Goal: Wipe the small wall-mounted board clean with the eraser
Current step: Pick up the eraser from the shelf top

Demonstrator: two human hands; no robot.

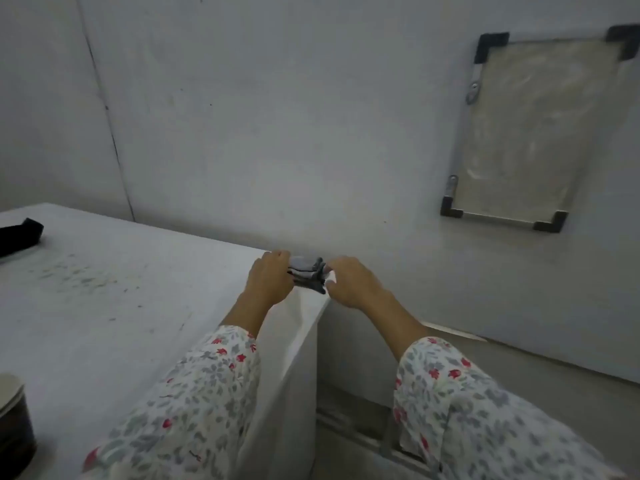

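Note:
A small board (519, 133) with black corner pieces hangs on the wall at the upper right; its pale surface looks smeared. A grey and dark eraser (306, 273) sits at the far right corner of the white table (138, 299). My left hand (270, 277) grips its left end and my right hand (349, 280) grips its right end, fingers curled over it. Most of the eraser is hidden by my fingers. Both hands are well below and left of the board.
A dark cloth-like object (19, 239) lies at the table's far left edge. A dark round container with a pale lid (14, 420) stands at the near left. The table's right side drops to the floor beside the wall.

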